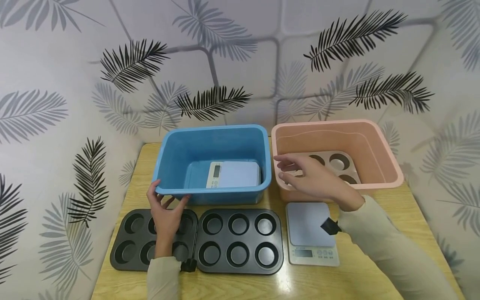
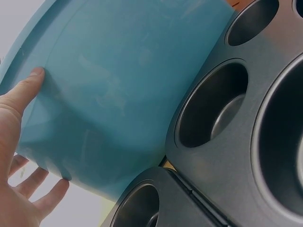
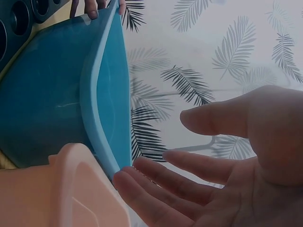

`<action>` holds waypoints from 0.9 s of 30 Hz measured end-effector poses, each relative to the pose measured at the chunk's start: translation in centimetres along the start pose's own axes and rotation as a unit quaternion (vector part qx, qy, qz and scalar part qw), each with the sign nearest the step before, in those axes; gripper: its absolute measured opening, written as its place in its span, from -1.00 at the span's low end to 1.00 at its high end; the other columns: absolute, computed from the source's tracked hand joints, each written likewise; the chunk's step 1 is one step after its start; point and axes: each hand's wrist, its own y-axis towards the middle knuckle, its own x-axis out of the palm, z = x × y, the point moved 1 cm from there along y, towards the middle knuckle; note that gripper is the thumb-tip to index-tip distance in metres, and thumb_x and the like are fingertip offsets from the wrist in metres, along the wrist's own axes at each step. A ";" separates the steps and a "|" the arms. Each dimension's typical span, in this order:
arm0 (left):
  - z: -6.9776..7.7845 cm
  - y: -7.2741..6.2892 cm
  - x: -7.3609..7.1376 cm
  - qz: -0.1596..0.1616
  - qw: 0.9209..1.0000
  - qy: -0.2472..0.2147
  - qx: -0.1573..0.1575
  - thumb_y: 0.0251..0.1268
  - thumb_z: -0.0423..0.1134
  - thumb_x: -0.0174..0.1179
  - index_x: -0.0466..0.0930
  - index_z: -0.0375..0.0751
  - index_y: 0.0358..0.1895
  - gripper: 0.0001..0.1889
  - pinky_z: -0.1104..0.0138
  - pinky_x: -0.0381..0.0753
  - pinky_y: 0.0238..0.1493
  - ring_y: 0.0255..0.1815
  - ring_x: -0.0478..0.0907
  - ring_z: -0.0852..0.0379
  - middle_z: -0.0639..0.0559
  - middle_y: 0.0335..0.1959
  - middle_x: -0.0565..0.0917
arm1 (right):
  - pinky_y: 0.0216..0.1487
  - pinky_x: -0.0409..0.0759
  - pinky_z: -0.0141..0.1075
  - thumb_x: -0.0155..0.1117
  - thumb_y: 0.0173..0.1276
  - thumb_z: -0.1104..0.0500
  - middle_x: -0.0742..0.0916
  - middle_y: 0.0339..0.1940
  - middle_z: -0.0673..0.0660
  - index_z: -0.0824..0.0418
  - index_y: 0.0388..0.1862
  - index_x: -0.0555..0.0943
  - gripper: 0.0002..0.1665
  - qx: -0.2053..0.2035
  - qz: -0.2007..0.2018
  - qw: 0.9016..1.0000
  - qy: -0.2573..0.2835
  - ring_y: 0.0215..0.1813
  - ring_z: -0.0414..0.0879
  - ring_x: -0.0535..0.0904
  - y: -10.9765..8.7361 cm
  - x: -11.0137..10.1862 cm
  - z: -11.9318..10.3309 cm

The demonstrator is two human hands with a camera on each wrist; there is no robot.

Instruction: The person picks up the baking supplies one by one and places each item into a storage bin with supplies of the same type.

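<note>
My left hand (image 1: 165,216) holds the front left corner of a blue plastic bin (image 1: 221,191). Its thumb lies on the bin's front wall, fingers around the left side; the left wrist view shows the thumb (image 2: 31,87) against the blue wall. Inside the bin, at its right, lies a white kitchen scale (image 1: 238,174). My right hand (image 1: 315,177) hovers over the left part of a pink bin (image 1: 378,166), fingers spread with nothing between them. In the right wrist view its fingertips are close to the blue rim (image 3: 92,109). A muffin pan (image 1: 346,166) lies in the pink bin, partly hidden.
Two dark muffin pans, the left one (image 1: 129,237) partly under my left arm and the right one (image 1: 238,241), lie before the blue bin. Another kitchen scale (image 1: 313,233) sits on the wooden table (image 1: 360,258) before the pink bin. A leaf-patterned wall (image 1: 240,62) rises behind both bins.
</note>
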 end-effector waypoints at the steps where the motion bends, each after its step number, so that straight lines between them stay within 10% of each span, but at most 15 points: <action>1: -0.1 0.1 0.0 0.000 1.000 0.000 0.001 0.25 -0.53 0.52 0.12 -0.22 0.68 -0.01 -0.07 0.51 0.34 0.57 0.37 -0.32 -0.30 0.73 0.15 | 0.43 0.66 0.22 0.25 0.68 0.16 0.72 0.42 0.32 0.27 0.62 0.48 -0.39 0.001 0.001 1.000 -0.001 0.45 0.27 0.66 -0.2 0.1 0.1; 12: -1.5 0.6 -0.3 -0.002 1.000 0.007 0.006 0.21 -0.49 0.58 0.14 -0.05 0.70 0.05 0.05 0.55 0.31 0.56 0.40 -0.20 -0.16 0.74 0.18 | 0.39 0.69 0.20 0.32 0.64 0.21 0.75 0.39 0.27 0.27 0.54 0.57 -0.45 0.018 0.016 0.999 0.024 0.39 0.25 0.70 -2.8 0.7 1.9; 23: 1.7 -0.5 0.0 -0.002 1.000 -0.001 -0.002 0.26 -0.53 0.50 0.12 -0.25 0.67 -0.02 0.00 0.53 0.31 0.53 0.38 -0.32 -0.33 0.72 0.17 | 0.25 0.80 -0.04 0.40 0.60 0.20 0.77 0.33 0.24 0.24 0.40 0.67 -0.55 0.000 0.021 0.997 0.076 0.36 0.22 0.74 -7.1 2.4 3.6; 27: 0.1 -0.2 -0.1 0.001 1.000 0.004 0.004 0.23 -0.54 0.52 0.12 -0.18 0.68 0.01 -0.04 0.53 0.31 0.53 0.39 -0.27 -0.28 0.73 0.17 | 0.18 0.83 -0.09 0.43 0.57 0.21 0.78 0.34 0.19 0.12 0.41 0.69 -0.53 -0.017 0.018 0.996 0.081 0.35 0.19 0.73 -7.9 3.0 4.5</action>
